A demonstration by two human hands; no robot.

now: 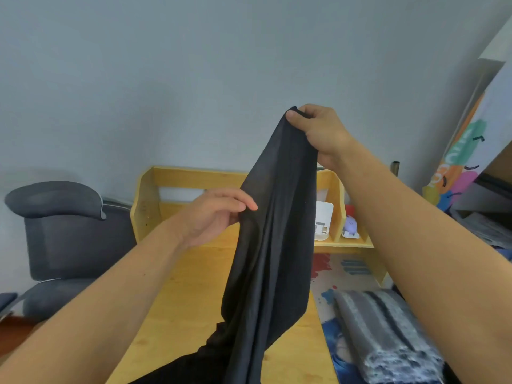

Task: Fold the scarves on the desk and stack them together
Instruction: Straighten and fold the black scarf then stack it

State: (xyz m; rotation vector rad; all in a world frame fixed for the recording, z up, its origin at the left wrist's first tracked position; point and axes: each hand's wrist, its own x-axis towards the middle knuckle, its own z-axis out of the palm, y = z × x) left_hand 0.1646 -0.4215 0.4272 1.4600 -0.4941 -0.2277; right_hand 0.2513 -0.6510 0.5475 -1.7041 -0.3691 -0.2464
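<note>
Right hand was raised high, fingers and thumb pinched round the top end of the black scarf. Scarf hung down in long folds from that grip, lower end trailing onto the wooden desk near the bottom edge of the view. Left hand sat lower, at the scarf's left edge, thumb and fingers closed on the fabric there, probably a light pinch; contact partly hidden by the cloth. Grey striped scarf lay folded on the right side of the desk, on a colourful mat, apart from the black one. Wooden shelf unit stood at the desk's back. Grey office chair stood left of the desk.
</note>
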